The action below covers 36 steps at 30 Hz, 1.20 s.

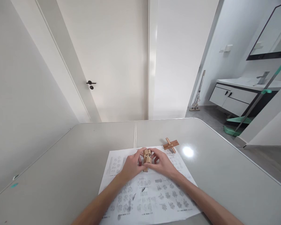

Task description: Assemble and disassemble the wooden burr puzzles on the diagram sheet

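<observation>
A small wooden interlocking puzzle (148,153) of several light-brown blocks is held between both hands over the printed instruction sheet (150,200). My left hand (132,164) grips it from the left, with fingers curled round its side. From the right, my right hand (162,161) closes on it, thumb near the lower front block. The palms and fingers hide parts of the puzzle's sides. Just beyond my right hand, loose wooden pieces (170,145) lie at the sheet's far right corner: a flat brown piece with sticks crossing it.
The pale table (84,162) has a seam running away from me and a rounded far right corner. Beyond it stands a white door (117,62) with a black handle. At the right are a washbasin cabinet (236,97), a mop (199,90) and a green dustpan (234,130).
</observation>
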Available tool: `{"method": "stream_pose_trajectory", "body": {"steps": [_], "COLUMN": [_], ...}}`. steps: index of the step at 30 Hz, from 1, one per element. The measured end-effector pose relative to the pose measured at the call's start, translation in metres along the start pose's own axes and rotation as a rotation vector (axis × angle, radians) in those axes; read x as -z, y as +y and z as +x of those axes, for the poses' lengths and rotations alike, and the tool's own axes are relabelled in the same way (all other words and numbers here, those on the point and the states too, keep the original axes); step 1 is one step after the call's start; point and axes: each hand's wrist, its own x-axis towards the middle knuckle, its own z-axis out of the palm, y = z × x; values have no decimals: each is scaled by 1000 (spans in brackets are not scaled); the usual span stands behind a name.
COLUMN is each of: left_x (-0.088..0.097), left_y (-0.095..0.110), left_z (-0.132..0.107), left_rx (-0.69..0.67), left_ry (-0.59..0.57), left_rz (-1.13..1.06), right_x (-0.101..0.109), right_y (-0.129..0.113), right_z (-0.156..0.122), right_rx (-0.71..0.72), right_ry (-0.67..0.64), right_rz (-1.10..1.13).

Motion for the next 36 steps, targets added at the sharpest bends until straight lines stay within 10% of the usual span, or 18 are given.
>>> {"method": "stream_pose_trajectory", "body": {"steps": [12, 36], "left_x": [-3, 8], "left_y": [10, 35], "left_z": [-3, 7], "left_rx": [-101, 231], "left_ry": [4, -18], "left_rz": [89, -579], "right_x": [-2, 11], "right_y": [-8, 3], "right_z": [-4, 0], "right_rx": [91, 69], "right_ry": [130, 2], "right_rz": [-259, -96]}}
